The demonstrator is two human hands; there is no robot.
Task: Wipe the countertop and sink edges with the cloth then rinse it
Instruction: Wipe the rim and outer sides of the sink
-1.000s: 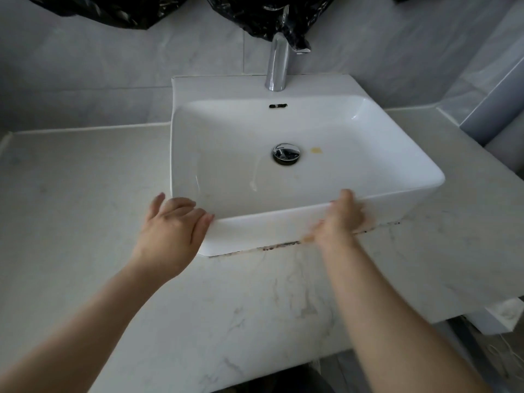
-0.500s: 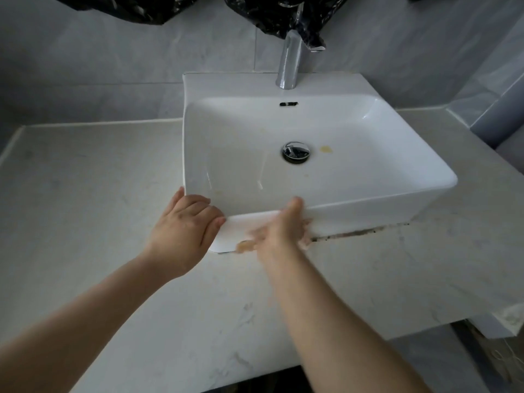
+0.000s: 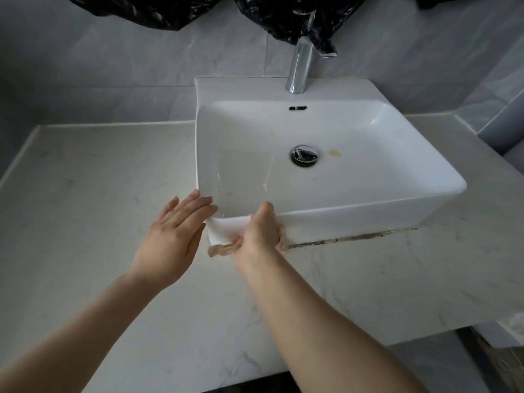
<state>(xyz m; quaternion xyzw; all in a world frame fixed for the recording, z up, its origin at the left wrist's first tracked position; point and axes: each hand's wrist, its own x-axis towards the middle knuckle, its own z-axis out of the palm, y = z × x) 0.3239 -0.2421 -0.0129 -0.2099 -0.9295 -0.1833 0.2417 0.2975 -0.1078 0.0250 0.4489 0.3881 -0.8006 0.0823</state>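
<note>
Pale marble countertop (image 3: pixel 113 293) nearest. Left hand (image 3: pixel 173 236) flat, fingers straight, tips touching front-left corner of white sink (image 3: pixel 368 219). Right hand (image 3: pixel 262 231) curled round tan cloth (image 3: pixel 219 250), pressing it against sink's front wall, low down. Chrome faucet (image 3: pixel 300 66) behind.

walls: grey marbled tiles (image 3: pixel 113 66) | top edge: crumpled black plastic sheeting (image 3: pixel 283 12) | light: dim, soft

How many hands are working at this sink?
2. The left hand, fingers straight, is at the near left corner of the sink. The right hand presses a cloth against the sink's front wall, just beside it. No others show.
</note>
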